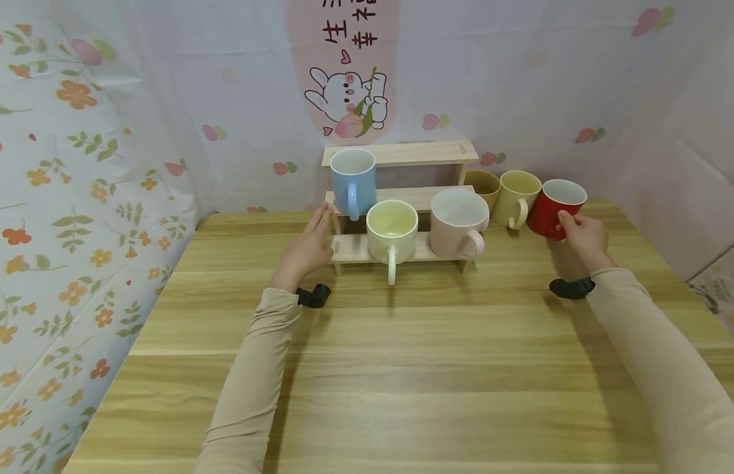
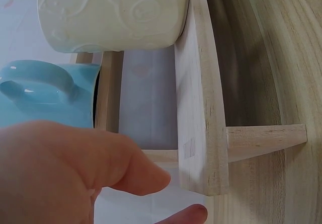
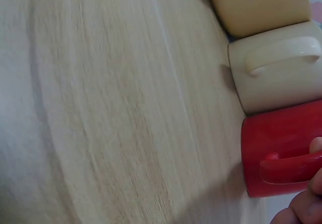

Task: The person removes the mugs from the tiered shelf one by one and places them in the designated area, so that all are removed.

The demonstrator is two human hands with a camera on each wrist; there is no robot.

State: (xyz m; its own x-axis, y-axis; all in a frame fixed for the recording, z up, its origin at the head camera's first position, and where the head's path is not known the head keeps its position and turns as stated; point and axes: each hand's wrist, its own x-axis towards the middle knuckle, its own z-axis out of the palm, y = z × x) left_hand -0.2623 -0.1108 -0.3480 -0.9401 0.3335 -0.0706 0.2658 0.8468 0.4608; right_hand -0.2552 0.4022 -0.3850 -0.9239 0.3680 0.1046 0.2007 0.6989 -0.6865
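A blue mug (image 1: pixel 362 187), yellow mug (image 1: pixel 380 247) and pink mug (image 1: pixel 446 230) are sitting on a rack (image 1: pixel 402 155) by the wooden counter's (image 1: pixel 402 368) back edge. A brown mug (image 3: pixel 259 7) and beige mug (image 1: pixel 505 205) are standing beside it. Bunny cloth (image 1: pixel 521 79) is hanging behind. Near the back right corner, the right hand (image 1: pixel 587 238) is pinching the red mug (image 1: pixel 541 210) by its handle. The left hand (image 1: pixel 303 253) is hanging beside the rack, thumb and finger apart.

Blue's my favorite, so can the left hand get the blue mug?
Probably yes: the left hand looks empty and close to the blue mug, and no other mug stands between them.
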